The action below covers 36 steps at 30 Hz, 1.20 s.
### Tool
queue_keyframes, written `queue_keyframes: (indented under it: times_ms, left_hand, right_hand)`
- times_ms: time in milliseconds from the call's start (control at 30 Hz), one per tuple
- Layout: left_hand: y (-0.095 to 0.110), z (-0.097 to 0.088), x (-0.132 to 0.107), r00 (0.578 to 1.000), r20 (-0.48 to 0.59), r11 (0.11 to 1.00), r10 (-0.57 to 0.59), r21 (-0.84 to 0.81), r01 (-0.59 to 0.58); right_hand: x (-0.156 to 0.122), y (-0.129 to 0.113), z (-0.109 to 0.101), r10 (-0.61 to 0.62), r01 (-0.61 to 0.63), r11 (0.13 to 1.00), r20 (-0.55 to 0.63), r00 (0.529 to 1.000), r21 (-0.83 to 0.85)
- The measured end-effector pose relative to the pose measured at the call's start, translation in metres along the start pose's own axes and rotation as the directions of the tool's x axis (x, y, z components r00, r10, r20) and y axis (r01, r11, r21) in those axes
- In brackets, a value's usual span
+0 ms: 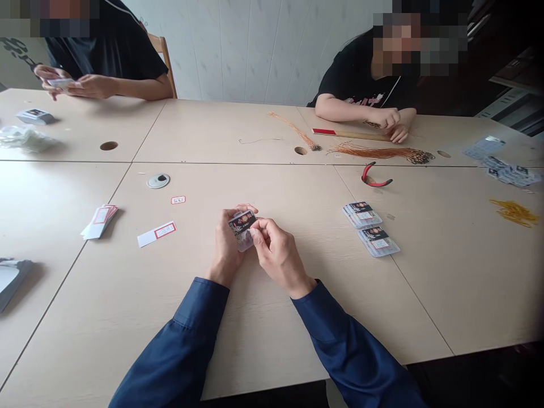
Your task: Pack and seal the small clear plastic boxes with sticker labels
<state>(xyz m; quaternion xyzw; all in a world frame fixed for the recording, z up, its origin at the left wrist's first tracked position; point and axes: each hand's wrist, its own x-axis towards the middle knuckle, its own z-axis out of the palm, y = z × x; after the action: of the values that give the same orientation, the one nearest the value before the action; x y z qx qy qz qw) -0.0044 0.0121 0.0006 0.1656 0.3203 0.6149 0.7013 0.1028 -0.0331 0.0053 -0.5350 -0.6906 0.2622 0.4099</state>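
Both the left hand [226, 245] and right hand [278, 255] grasp a clear plastic packet [243, 228] with a black printed card, held over the pale tabletop [263, 340]. Two similar packets [362, 215] lie nearby at three o'clock, with red-handled pliers [364, 175] beyond them at two o'clock.

1. Our left sleeve [178, 345] and right sleeve [352, 351] were long and made of dark navy-blue cloth.
2. Soft creases and stitched seams ran along both sleeves.
3. Each sleeve ended in a plain, narrow cuff at the wrist, leaving our left hand [225, 243] and right hand [278, 255] bare.
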Motion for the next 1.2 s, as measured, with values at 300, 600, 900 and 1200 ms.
queue_keyframes:
  times_ms: [300, 600, 900, 1200]
  left_hand:
    - [0.002, -0.002, 0.001, 0.999, -0.038, 0.999, -0.011, -0.043, 0.009]
    - [0.006, -0.006, 0.002, 0.998, 0.021, 0.993, -0.053, -0.104, 0.055]
    - [0.006, -0.009, 0.001, 0.993, 0.080, 0.994, -0.090, -0.049, 0.094]
    - [0.006, -0.010, 0.000, 0.993, 0.076, 0.995, -0.085, -0.050, 0.089]
  right_hand:
    - [0.001, -0.002, -0.004, 0.055, -0.053, 0.995, -0.015, 0.998, 0.084]
    - [0.000, 0.000, -0.007, 0.083, -0.079, 0.989, -0.027, 0.996, 0.124]
    - [0.000, 0.003, -0.002, -0.169, 0.167, 0.981, -0.006, 0.986, -0.102]
    - [0.000, 0.007, 0.000, -0.184, 0.183, 0.981, -0.007, 0.983, -0.071]
